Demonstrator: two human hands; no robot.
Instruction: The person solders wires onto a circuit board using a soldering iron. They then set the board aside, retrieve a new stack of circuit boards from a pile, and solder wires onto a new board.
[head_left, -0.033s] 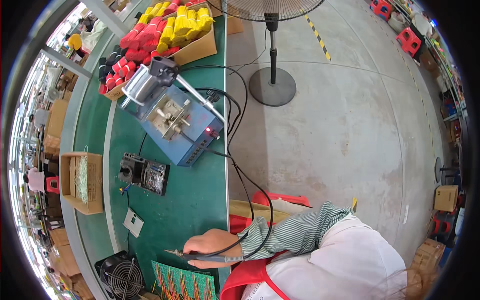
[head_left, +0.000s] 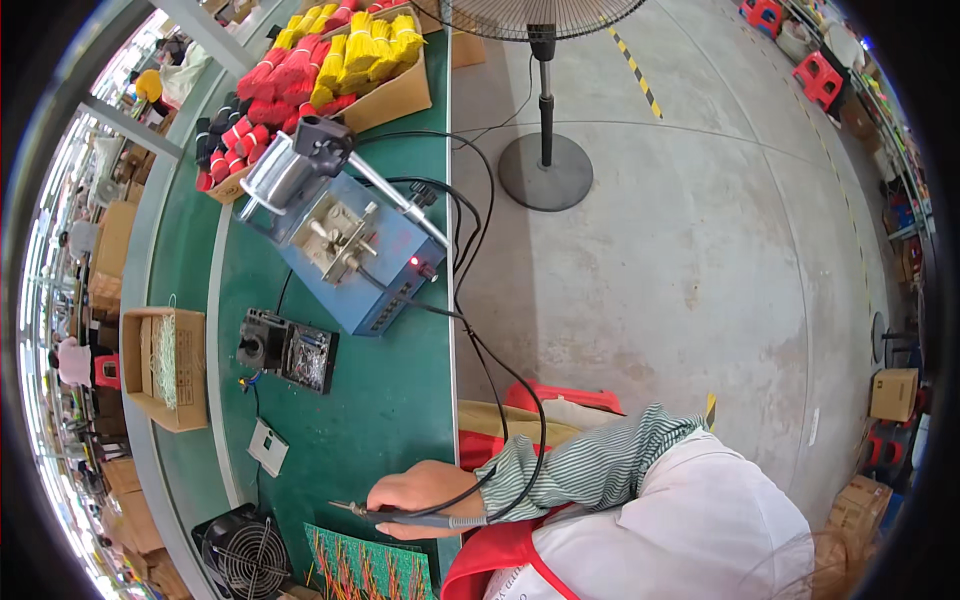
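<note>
My right hand, in a green-striped sleeve, is closed around the grey handle of a soldering iron. Its metal tip points left, over the green bench mat. Just below the iron, at the lower edge, lies a green circuit board with many red, yellow and dark wires standing up from it. The tip is apart from the board. A black cable loops from the iron past my forearm toward a blue soldering machine with a lit red lamp. My left hand is out of view.
Left of the board stands a small black fan. Farther up are a white card, a black tip-cleaning stand and a carton. Bundled red, yellow and black wires fill a box at the far end. A pedestal fan stands right.
</note>
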